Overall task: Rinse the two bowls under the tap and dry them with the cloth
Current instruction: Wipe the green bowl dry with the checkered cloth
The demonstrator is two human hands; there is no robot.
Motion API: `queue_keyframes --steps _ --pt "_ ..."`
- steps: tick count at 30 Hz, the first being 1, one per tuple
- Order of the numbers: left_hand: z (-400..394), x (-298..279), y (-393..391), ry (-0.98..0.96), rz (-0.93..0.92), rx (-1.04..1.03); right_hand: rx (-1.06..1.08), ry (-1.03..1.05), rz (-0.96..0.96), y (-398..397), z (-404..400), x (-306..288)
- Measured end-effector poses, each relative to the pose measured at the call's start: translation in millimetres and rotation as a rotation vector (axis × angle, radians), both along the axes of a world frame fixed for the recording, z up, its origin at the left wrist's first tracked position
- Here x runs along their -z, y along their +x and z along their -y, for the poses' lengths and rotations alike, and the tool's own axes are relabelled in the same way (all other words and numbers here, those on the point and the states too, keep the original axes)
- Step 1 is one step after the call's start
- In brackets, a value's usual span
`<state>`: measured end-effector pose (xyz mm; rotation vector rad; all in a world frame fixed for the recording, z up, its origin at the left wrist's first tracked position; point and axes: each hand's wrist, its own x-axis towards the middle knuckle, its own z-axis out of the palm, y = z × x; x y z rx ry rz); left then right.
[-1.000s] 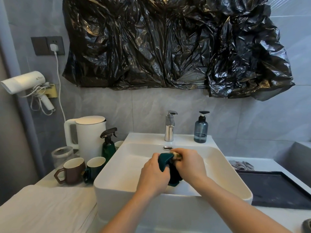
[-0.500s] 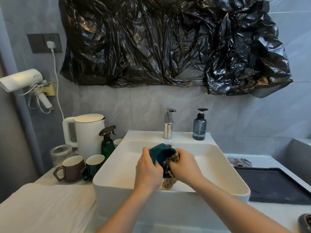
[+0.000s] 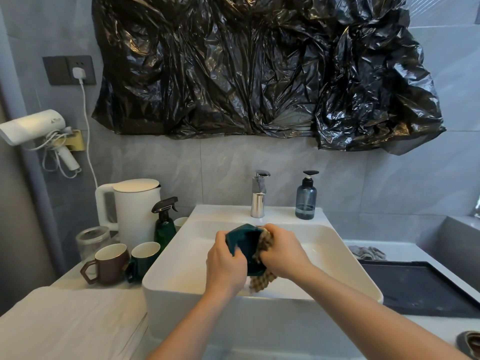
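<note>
Hair dryer [image 3: 33, 126]: hangs on the wall at far left, its cord looped below.
Kettle [image 3: 135, 206]: white, stands on the surface left of the sink, a glass jar [image 3: 91, 239] in front of it to the left.
Mugs: a brown mug [image 3: 107, 263] and a dark green mug [image 3: 144, 261] stand side by side by the sink's left wall; a green spray bottle [image 3: 165, 224] stands behind them.
Sink [image 3: 181, 261]: white basin, both hands over it.
Left hand [image 3: 224, 266]: its grip is curled round the near left rim of the green bowl [image 3: 242, 241], thumb over the edge – the bowl is held tilted, mouth to the right, above the middle of the basin.
Cloth [image 3: 262, 280]: tan, waffle-textured; it runs from the bowl's mouth down past its underside and hangs free below.
Right hand [image 3: 283, 252]: its grip is closed on the cloth, pressing it into the bowl's right side.
Tap [image 3: 259, 194]: behind the bowl; I see no water running.
Soap bottle [image 3: 306, 197]: blue, right of the tap.
Second bowl: a dark rim at the bottom right corner may be it; I cannot tell.
Risk: the bowl is probably wet and held by one rim only – a hard wipe from the right could twist it out of the left grip and drop it into the basin, chipping it.
Risk: the hanging cloth end could dip into the wet basin and smear the bowl again.
</note>
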<state>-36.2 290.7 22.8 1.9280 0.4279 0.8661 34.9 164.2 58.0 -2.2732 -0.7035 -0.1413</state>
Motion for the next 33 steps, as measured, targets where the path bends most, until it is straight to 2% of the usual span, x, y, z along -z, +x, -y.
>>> queue_keyframes --steps 4,7,11,15,22,25,30,33 --pt "0.2 1.1 3.3 0.017 -0.088 0.065 0.086 -0.024 0.111 2.9 -2.1 -5.0" --pt "1.3 -2.0 1.5 0.007 -0.068 0.075 0.081 -0.001 0.128 0.7 -13.0 -5.5" --pt "-2.7 -1.9 -0.1 -0.034 -0.027 0.062 -0.007 0.01 0.104 -3.8 -17.4 0.5" --pt "-3.0 1.4 2.0 -0.1 0.002 0.101 -0.033 0.008 0.002 1.6 3.3 -1.4" --pt "2.0 3.1 1.1 0.053 -0.053 0.11 0.045 -0.039 0.08 4.7 -0.9 0.8" --pt "0.2 2.4 1.0 0.049 -0.062 0.113 0.07 -0.087 0.163 6.3 -8.4 1.5" --pt "3.2 2.5 -0.7 0.047 -0.033 0.15 -0.065 0.053 0.317 4.5 -9.2 4.5" --pt "2.5 2.4 -2.6 0.038 0.049 0.115 -0.033 0.096 0.211 3.5 -0.8 4.4"
